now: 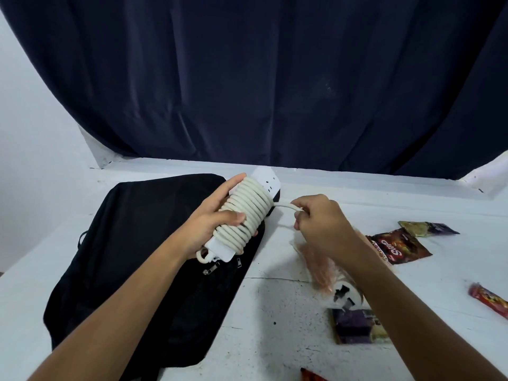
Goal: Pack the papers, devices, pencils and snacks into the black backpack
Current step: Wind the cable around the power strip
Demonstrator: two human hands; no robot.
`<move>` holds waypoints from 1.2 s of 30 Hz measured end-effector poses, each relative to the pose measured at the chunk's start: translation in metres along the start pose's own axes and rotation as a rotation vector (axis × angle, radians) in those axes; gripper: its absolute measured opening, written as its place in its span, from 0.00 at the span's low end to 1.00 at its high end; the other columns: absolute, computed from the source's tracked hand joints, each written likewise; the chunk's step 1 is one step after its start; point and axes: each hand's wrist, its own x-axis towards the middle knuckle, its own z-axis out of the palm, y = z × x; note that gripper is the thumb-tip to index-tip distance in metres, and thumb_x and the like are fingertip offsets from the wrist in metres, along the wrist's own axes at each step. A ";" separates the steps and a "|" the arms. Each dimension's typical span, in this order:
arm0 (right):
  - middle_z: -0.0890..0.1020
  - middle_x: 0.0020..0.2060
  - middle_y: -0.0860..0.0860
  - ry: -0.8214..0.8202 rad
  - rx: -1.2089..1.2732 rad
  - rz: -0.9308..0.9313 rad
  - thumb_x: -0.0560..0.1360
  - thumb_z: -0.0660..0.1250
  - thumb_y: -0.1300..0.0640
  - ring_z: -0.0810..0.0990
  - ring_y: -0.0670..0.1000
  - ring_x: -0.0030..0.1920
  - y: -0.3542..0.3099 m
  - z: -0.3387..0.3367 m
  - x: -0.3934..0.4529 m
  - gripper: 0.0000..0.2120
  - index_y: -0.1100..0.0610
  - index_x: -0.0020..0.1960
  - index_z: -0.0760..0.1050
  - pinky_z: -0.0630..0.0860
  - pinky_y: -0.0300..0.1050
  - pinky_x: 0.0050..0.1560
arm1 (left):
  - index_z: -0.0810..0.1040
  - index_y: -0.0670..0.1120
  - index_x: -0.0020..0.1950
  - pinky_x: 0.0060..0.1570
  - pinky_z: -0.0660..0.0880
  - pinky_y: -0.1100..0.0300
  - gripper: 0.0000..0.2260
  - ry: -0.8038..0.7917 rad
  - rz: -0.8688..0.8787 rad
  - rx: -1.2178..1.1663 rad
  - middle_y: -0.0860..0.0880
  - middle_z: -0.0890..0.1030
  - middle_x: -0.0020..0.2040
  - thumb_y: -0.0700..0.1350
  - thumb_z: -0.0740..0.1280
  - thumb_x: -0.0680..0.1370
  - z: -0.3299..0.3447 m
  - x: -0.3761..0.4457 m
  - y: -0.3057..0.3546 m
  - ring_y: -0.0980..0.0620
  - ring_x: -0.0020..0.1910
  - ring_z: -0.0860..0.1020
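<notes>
Left hand [213,220] grips the white power strip [248,213], its cord coiled round the body, above the black backpack [132,259] lying flat on the bench [275,312]. Right hand [320,220] pinches the cord's free end [286,205]. We judge the winding nearly done; next, tuck the end and stow it. Snack packets [401,244] lie well apart, unpacked.

We see the left hand [213,215] gripping a cord-wrapped power strip [247,215] above the black backpack [143,257]; the right hand [320,218] pinches the cord's loose end.
</notes>
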 end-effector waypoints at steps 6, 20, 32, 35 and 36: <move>0.77 0.35 0.53 -0.059 -0.458 -0.189 0.71 0.57 0.65 0.76 0.58 0.41 -0.004 0.008 -0.007 0.08 0.56 0.41 0.74 0.70 0.47 0.36 | 0.67 0.62 0.71 0.52 0.77 0.61 0.34 -0.034 -0.046 0.423 0.51 0.75 0.64 0.44 0.71 0.67 -0.004 -0.002 0.006 0.51 0.59 0.78; 0.75 0.27 0.47 -0.299 -0.652 -0.574 0.59 0.77 0.39 0.71 0.45 0.32 -0.033 -0.051 0.028 0.20 0.53 0.36 0.75 0.60 0.38 0.31 | 0.65 0.59 0.74 0.42 0.80 0.47 0.33 -0.532 -0.532 0.111 0.36 0.73 0.66 0.36 0.67 0.73 -0.003 -0.006 0.022 0.29 0.53 0.77; 0.81 0.29 0.49 -0.848 0.622 -0.181 0.63 0.77 0.60 0.77 0.42 0.27 -0.017 -0.047 0.054 0.08 0.61 0.37 0.80 0.71 0.32 0.27 | 0.52 0.50 0.78 0.38 0.81 0.46 0.37 -0.914 -0.303 -0.504 0.30 0.68 0.63 0.41 0.67 0.74 0.021 -0.011 0.003 0.30 0.51 0.76; 0.79 0.33 0.50 -0.625 1.042 -0.047 0.67 0.71 0.64 0.75 0.46 0.31 -0.003 -0.026 0.062 0.06 0.57 0.34 0.76 0.72 0.37 0.32 | 0.55 0.48 0.77 0.38 0.81 0.46 0.32 -0.834 -0.181 -0.581 0.31 0.74 0.58 0.41 0.64 0.76 0.032 -0.006 0.010 0.31 0.51 0.78; 0.77 0.33 0.51 -0.579 1.090 0.001 0.70 0.66 0.64 0.73 0.47 0.31 -0.001 -0.023 0.062 0.07 0.57 0.35 0.73 0.70 0.38 0.32 | 0.55 0.47 0.77 0.37 0.81 0.46 0.32 -0.788 -0.164 -0.561 0.31 0.74 0.58 0.41 0.65 0.75 0.033 -0.005 0.012 0.30 0.50 0.78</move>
